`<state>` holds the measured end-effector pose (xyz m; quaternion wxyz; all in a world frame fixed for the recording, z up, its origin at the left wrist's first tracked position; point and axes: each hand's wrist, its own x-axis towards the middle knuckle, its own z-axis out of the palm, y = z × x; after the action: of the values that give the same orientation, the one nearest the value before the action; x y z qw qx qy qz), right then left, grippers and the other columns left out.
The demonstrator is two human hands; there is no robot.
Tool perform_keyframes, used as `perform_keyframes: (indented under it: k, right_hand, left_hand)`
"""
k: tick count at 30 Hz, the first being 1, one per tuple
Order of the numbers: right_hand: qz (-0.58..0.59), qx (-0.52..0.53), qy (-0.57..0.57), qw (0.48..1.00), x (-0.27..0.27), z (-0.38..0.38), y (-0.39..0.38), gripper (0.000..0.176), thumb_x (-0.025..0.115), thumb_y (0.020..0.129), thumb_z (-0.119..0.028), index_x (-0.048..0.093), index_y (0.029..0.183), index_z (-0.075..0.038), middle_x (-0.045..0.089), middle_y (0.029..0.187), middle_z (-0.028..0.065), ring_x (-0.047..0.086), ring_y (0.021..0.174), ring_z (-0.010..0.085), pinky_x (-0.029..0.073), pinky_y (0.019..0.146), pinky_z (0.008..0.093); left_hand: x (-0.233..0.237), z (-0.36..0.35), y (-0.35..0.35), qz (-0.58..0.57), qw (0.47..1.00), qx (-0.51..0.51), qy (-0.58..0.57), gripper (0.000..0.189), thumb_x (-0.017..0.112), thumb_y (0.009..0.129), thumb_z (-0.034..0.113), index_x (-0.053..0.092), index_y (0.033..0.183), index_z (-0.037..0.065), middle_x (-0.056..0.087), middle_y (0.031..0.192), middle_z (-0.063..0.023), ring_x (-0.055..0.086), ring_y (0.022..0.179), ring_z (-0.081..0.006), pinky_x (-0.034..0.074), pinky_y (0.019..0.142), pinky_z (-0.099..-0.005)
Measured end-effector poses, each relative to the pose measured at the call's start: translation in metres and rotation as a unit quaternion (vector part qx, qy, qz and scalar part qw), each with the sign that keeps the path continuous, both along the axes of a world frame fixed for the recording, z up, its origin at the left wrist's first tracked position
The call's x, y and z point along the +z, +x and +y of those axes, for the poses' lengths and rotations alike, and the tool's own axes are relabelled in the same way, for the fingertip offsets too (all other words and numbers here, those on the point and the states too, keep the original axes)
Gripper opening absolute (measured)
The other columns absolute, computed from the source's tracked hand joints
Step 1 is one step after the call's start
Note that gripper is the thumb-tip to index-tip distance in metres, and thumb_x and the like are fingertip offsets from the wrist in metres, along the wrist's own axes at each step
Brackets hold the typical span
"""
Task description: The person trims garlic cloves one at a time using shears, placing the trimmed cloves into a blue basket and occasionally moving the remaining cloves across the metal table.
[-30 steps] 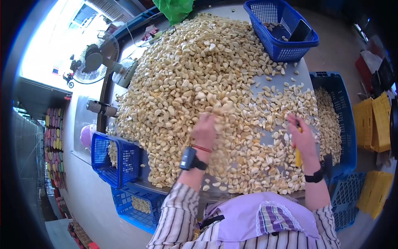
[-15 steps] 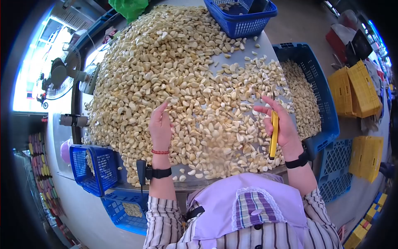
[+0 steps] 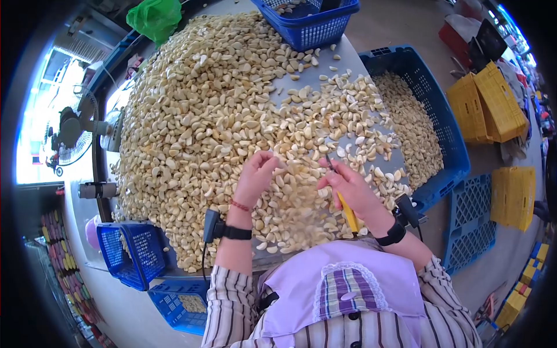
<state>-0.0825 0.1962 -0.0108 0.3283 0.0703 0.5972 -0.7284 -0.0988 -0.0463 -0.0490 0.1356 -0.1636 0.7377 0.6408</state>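
A wide heap of pale peeled garlic cloves [image 3: 191,116] covers the grey table. My left hand [image 3: 255,180], with a red bracelet and a black wrist strap, is over the front of the heap. Its thumb and fingers are pinched together on a pale garlic clove [image 3: 281,164], partly hidden and blurred. Close by on the right, my right hand [image 3: 358,194] is closed around a yellow-handled utility knife [image 3: 347,213]. The knife's dark blade points away from me, up past the fingertips, and its handle end sticks out below the palm.
A large blue crate [image 3: 426,87] of cloves adjoins the table's right side. One blue basket [image 3: 307,36] stands at the far edge, another blue basket [image 3: 130,255] at the left front. Further out are a fan [image 3: 75,127], a green bag [image 3: 155,18] and yellow crates [image 3: 484,104].
My hands have come closer together over the heap. The left moved right, fingers now pinched; the right moved left with the utility knife, its fingers more curled. The whole view shifted slightly.
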Motion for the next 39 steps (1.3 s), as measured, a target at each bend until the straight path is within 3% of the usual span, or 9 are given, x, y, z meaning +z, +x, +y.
perform_keyframes:
  k: [2, 12, 14, 19, 21, 26, 29, 32, 39]
  right_hand:
    - [-0.004, 0.005, -0.008, 1.000, 0.003, -0.003, 0.004, 0.050, 0.052, 0.093, -0.021, 0.037, 0.139, -0.006, 0.064, 0.091, 0.0057, 0.047, 0.047, 0.0051, 0.041, 0.043, 0.0192]
    - [0.225, 0.173, -0.049, 0.958, 0.019, -0.022, 0.009, 0.053, 0.053, 0.093, -0.021, 0.035, 0.143, -0.014, 0.062, 0.088, 0.0016, 0.053, 0.058, 0.0036, 0.045, 0.052, 0.0181]
    - [-0.003, 0.128, -0.025, 0.992, 0.027, -0.014, 0.007, 0.049, 0.050, 0.094, -0.020, 0.039, 0.141, -0.014, 0.060, 0.080, 0.0000, 0.051, 0.053, 0.0031, 0.043, 0.049, 0.0174]
    - [-0.007, 0.049, -0.043, 0.998, 0.019, -0.004, 0.001, 0.048, 0.050, 0.095, -0.024, 0.040, 0.141, -0.015, 0.058, 0.074, -0.0004, 0.046, 0.048, 0.0036, 0.040, 0.045, 0.0172]
    - [-0.023, 0.039, -0.032, 0.998, 0.021, -0.007, -0.001, 0.047, 0.047, 0.096, -0.020, 0.037, 0.141, -0.012, 0.055, 0.071, -0.0004, 0.047, 0.047, 0.0035, 0.041, 0.045, 0.0171]
    - [0.002, 0.033, -0.041, 0.999, 0.014, 0.000, 0.001, 0.048, 0.048, 0.096, -0.022, 0.037, 0.141, -0.013, 0.056, 0.073, 0.0002, 0.046, 0.046, 0.0040, 0.040, 0.044, 0.0176]
    - [0.007, 0.010, -0.044, 0.999, 0.008, 0.005, 0.002, 0.050, 0.049, 0.096, -0.025, 0.035, 0.143, -0.014, 0.057, 0.074, 0.0005, 0.046, 0.045, 0.0042, 0.040, 0.043, 0.0178]
    - [0.012, -0.001, -0.041, 0.999, -0.001, 0.001, 0.004, 0.054, 0.052, 0.094, -0.024, 0.031, 0.144, -0.013, 0.059, 0.076, 0.0013, 0.045, 0.044, 0.0040, 0.040, 0.042, 0.0180]
    - [0.150, 0.099, 0.045, 0.983, 0.017, -0.018, 0.002, 0.071, 0.057, 0.090, -0.029, 0.020, 0.148, -0.009, 0.061, 0.086, 0.0060, 0.055, 0.066, 0.0096, 0.045, 0.062, 0.0241]
  left_hand:
    - [0.023, 0.004, 0.014, -0.043, 0.978, 0.027, 0.205, 0.007, 0.060, 0.088, 0.012, 0.055, 0.086, 0.007, 0.062, 0.079, -0.0010, 0.040, 0.049, -0.0019, 0.031, 0.042, -0.0166]
    - [0.031, 0.026, 0.051, -0.047, 0.909, -0.034, 0.413, 0.013, 0.064, 0.081, 0.007, 0.051, 0.080, 0.008, 0.056, 0.071, -0.0008, 0.045, 0.049, -0.0043, 0.033, 0.041, -0.0169]
    - [0.026, 0.030, 0.044, 0.010, 0.752, -0.043, 0.658, 0.013, 0.062, 0.084, 0.012, 0.051, 0.083, 0.006, 0.054, 0.070, -0.0012, 0.046, 0.049, -0.0064, 0.033, 0.041, -0.0167]
    - [0.022, 0.013, -0.025, 0.054, 0.958, 0.139, 0.244, 0.033, 0.066, 0.081, 0.026, 0.060, 0.103, 0.002, 0.061, 0.083, -0.0092, 0.057, 0.064, -0.0167, 0.045, 0.052, -0.0246]
    - [0.010, 0.008, -0.055, 0.108, 0.935, 0.002, -0.338, 0.039, 0.069, 0.080, 0.031, 0.065, 0.105, 0.001, 0.066, 0.086, -0.0111, 0.061, 0.069, -0.0190, 0.049, 0.062, -0.0315]
    - [-0.008, -0.003, -0.073, 0.114, 0.915, -0.061, -0.383, 0.032, 0.069, 0.082, 0.029, 0.069, 0.095, 0.000, 0.068, 0.081, -0.0084, 0.060, 0.063, -0.0170, 0.048, 0.062, -0.0303]
    - [-0.011, -0.005, -0.053, -0.039, 0.995, 0.050, 0.070, 0.013, 0.062, 0.088, 0.014, 0.063, 0.094, 0.003, 0.062, 0.074, -0.0019, 0.045, 0.049, -0.0023, 0.031, 0.041, -0.0149]
    - [-0.006, 0.001, -0.023, -0.013, 0.966, 0.072, 0.248, 0.008, 0.060, 0.086, 0.008, 0.059, 0.093, 0.004, 0.063, 0.076, -0.0027, 0.041, 0.047, -0.0006, 0.030, 0.039, -0.0168]
    - [0.035, 0.034, 0.019, 0.016, 0.960, 0.066, 0.272, 0.014, 0.059, 0.085, 0.001, 0.058, 0.098, 0.002, 0.060, 0.076, -0.0011, 0.040, 0.049, -0.0011, 0.029, 0.043, -0.0150]
